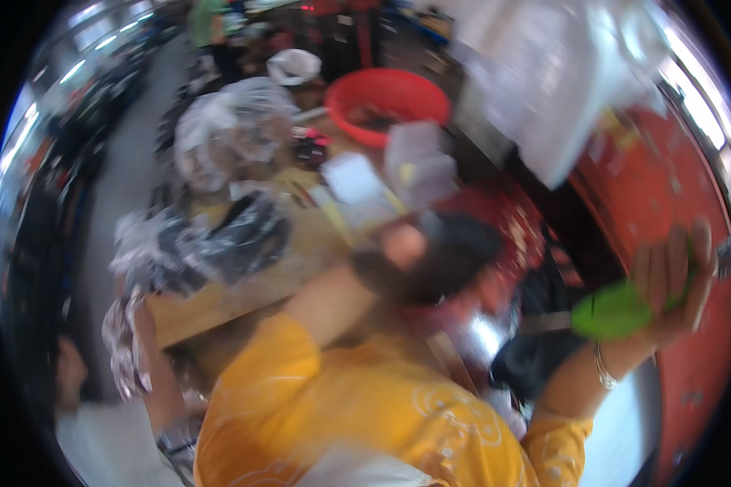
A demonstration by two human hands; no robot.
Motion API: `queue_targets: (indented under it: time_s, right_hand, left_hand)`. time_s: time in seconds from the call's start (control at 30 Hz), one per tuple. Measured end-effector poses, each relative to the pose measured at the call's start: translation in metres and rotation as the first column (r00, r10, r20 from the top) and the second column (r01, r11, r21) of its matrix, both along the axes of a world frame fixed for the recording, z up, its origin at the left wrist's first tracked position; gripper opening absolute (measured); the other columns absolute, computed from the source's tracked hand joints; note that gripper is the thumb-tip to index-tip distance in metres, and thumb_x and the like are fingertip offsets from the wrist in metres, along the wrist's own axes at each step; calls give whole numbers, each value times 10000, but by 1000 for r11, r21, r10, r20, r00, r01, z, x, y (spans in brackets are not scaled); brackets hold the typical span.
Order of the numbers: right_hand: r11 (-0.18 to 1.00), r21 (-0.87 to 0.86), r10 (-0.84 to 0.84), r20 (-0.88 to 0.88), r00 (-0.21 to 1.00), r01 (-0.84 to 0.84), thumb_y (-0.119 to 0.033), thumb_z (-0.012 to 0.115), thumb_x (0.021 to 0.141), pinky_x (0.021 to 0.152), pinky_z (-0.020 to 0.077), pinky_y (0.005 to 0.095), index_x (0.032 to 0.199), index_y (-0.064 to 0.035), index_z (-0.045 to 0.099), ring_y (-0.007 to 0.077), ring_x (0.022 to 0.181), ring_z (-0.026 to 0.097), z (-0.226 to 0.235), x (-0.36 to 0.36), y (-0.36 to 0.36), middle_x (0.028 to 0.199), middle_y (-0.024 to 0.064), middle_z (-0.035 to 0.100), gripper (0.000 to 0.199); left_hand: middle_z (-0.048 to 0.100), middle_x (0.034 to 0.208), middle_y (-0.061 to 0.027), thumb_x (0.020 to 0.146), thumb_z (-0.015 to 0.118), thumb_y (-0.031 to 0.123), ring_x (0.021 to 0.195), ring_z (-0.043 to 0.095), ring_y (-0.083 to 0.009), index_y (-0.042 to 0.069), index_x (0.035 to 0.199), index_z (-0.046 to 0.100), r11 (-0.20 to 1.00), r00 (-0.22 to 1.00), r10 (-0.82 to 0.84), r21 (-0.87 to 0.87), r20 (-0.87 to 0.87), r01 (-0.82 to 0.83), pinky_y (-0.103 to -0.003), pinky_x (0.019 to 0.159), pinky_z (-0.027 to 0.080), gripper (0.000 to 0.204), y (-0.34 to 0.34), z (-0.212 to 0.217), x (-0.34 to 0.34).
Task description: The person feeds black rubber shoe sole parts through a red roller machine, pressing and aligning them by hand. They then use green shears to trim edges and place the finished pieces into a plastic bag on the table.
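Motion blurs the picture. My right hand [666,280] is raised at the far right, a bracelet on its wrist. It holds a bright green-handled tool [613,312] against the palm, and a thin greyish strip, perhaps its blade, points left from the green part. My left hand [404,246] reaches over the middle of the scene, smeared by motion. A dark, soft-looking thing [459,256] lies at or over the left hand. Whether the fingers grip it cannot be made out. Below my right hand is a black bundle [536,349].
A wooden table [211,312] carries clear plastic bags [231,130], a dark bagged bundle [248,235], a white pad [353,178] and clear plastic boxes [421,162]. Behind stands a red basin [387,101]. White plastic [568,81] hangs upper right. Another person [110,438] is at lower left.
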State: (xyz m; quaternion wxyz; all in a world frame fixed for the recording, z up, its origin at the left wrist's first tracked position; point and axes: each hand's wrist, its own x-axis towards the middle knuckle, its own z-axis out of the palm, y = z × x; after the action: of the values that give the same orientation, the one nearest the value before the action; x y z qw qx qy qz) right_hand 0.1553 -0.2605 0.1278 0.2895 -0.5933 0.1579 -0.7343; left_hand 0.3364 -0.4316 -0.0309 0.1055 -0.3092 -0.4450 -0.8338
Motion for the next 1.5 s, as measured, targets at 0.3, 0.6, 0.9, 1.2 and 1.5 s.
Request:
queue_targets:
  time_s: [0.3,0.6,0.9,1.2,1.5]
  right_hand:
    - [657,404,-530,-354,771,637,-241,570,934,515,380,198,1289,2,418,81,564,487,-55,-106,-31,762,27,494,456]
    - [526,846,-79,148,986,-85,-384,668,831,974,392,374,1420,14,301,271,1176,512,-173,-1,-39,1417,141,405,801]
    - [509,858,136,-5,991,-65,-321,718,772,980,393,365,1395,19,328,277,1168,521,-140,29,-21,1342,156,462,810]
    - [705,536,176,-767,616,465,-260,784,693,963,409,381,1338,25,377,312,1132,538,-80,5,-7,1241,180,527,814]
    - [601,-130,-7,-988,-157,788,-210,815,571,999,328,496,1381,-19,343,395,1155,463,-190,10,-14,1205,216,508,957]
  left_hand:
    - [598,1097,-282,844,524,610,997,620,-381,-139,1201,481,957,954,-288,-65,-85,283,-444,889,491,831,33,3,13]
    - [647,895,-221,948,467,403,861,636,-290,-90,991,582,815,847,-193,400,-495,420,-370,744,515,508,66,-16,-60]
    - [627,1056,-166,856,586,507,981,596,-207,-88,1131,533,961,956,-4,262,-292,84,-315,827,485,658,45,-13,-44]
    - [575,1234,-177,805,714,420,1111,552,-186,-88,1348,384,920,936,343,-232,79,-317,-319,950,445,814,-35,-4,53]
    - [578,996,-96,545,818,310,1013,555,-283,105,1157,482,-241,211,914,-882,-347,-406,-420,882,416,728,16,-86,30]
